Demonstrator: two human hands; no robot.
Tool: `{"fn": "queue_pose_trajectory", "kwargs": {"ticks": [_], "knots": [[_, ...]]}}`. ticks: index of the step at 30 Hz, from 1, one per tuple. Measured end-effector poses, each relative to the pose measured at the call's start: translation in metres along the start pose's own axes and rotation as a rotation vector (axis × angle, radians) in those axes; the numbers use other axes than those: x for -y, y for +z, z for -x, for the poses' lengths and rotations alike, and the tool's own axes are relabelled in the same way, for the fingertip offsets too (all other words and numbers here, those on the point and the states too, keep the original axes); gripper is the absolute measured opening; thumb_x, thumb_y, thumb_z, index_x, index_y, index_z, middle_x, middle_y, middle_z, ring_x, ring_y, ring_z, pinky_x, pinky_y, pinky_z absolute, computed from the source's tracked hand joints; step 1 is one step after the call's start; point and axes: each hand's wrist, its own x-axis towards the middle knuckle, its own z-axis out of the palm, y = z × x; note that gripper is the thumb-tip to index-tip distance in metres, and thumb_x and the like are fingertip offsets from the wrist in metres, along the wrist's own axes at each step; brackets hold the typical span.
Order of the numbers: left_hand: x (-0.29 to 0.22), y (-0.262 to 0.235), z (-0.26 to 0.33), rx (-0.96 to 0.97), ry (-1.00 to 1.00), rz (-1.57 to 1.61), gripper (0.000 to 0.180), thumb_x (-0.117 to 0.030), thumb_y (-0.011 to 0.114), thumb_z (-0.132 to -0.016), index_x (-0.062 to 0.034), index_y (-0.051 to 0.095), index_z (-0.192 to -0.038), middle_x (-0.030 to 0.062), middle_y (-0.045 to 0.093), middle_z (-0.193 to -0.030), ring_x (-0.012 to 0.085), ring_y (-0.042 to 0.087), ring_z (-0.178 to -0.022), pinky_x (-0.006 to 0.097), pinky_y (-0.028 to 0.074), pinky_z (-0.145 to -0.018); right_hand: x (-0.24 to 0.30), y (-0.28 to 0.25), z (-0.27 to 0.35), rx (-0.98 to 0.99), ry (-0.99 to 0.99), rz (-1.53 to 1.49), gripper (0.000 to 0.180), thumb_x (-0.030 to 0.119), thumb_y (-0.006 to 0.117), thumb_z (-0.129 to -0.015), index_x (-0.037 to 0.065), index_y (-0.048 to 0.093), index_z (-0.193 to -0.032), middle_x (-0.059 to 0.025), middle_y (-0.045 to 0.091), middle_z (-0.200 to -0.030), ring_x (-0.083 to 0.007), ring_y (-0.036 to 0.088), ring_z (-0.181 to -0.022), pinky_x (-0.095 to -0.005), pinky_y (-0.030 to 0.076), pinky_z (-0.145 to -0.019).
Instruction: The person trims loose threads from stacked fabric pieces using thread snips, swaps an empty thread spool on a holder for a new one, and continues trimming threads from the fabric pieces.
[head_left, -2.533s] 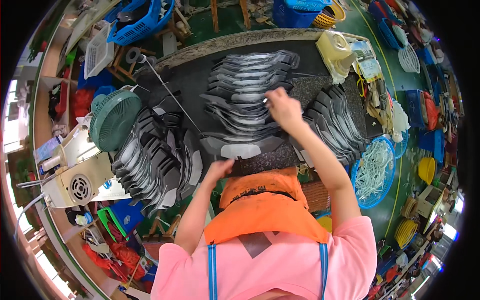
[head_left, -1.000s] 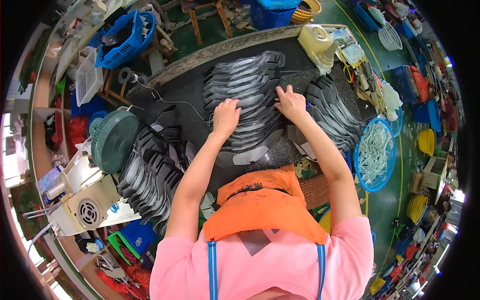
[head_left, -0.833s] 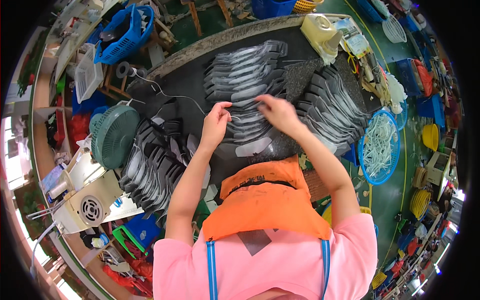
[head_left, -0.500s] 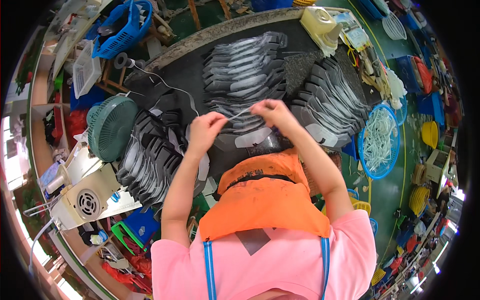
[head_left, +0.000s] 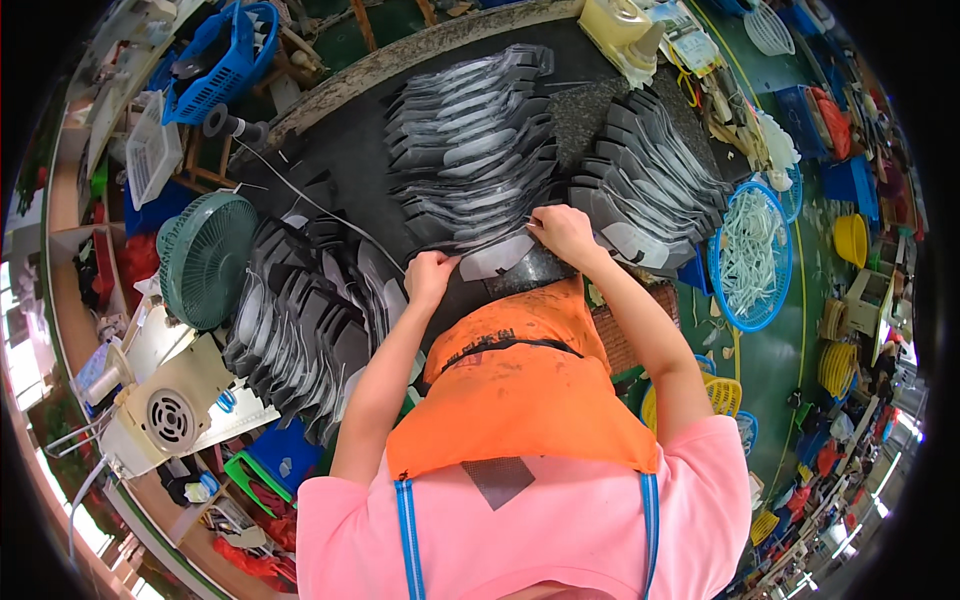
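Observation:
In front of me a stack of overlapping dark grey shaped pieces (head_left: 470,135) with pale grey patches runs away across the dark tabletop. My left hand (head_left: 430,278) is closed in a pinch at the left end of the nearest piece (head_left: 497,258). A thin white strip (head_left: 330,212) trails from a dark spool (head_left: 236,126) to these fingers. At the right end of the same piece, my right hand (head_left: 563,234) is closed, its fingertips pressed at the edge. The strip between the hands lies along the piece's edge, partly hard to make out.
More dark pieces (head_left: 300,320) lie at the left, and another row (head_left: 650,190) at the right. A green fan (head_left: 207,258) stands left of the table. A blue basket (head_left: 750,258) of white strips stands at the right. Far right on the table is a yellowish container (head_left: 618,32).
Both hands have come down from above the stack onto the nearest piece, bringing the strip stretched between them to its edge. The whole view has shifted slightly.

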Motion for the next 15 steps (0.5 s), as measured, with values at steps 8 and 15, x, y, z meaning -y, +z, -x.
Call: {"fn": "queue_pose_trajectory", "kwargs": {"ticks": [8,15], "knots": [[0.001,-0.009,-0.007,-0.099,0.137,-0.104,0.029,-0.036,0.066,-0.073,-0.0071,0.070,-0.076,0.0145,0.063,-0.068,0.0319,0.062,-0.067,0.040,0.047,-0.061,-0.005,0.006,-0.010,-0.137,-0.209,0.179,0.015,0.021,0.062,-0.075,0.007,0.058,-0.071,-0.0099,0.058,-0.068,-0.0287,0.061,-0.068,-0.0400,0.047,-0.059],[0.014,-0.004,-0.017,-0.322,0.332,-0.412,0.038,-0.039,0.066,-0.074,-0.0034,0.064,-0.061,0.0149,0.060,-0.060,0.0313,0.060,-0.061,0.041,0.044,-0.061,0.002,-0.003,-0.007,-0.124,-0.174,0.184,0.017,0.024,0.062,-0.077,0.008,0.057,-0.082,-0.0087,0.058,-0.072,-0.0279,0.061,-0.070,-0.0387,0.047,-0.060]]}}
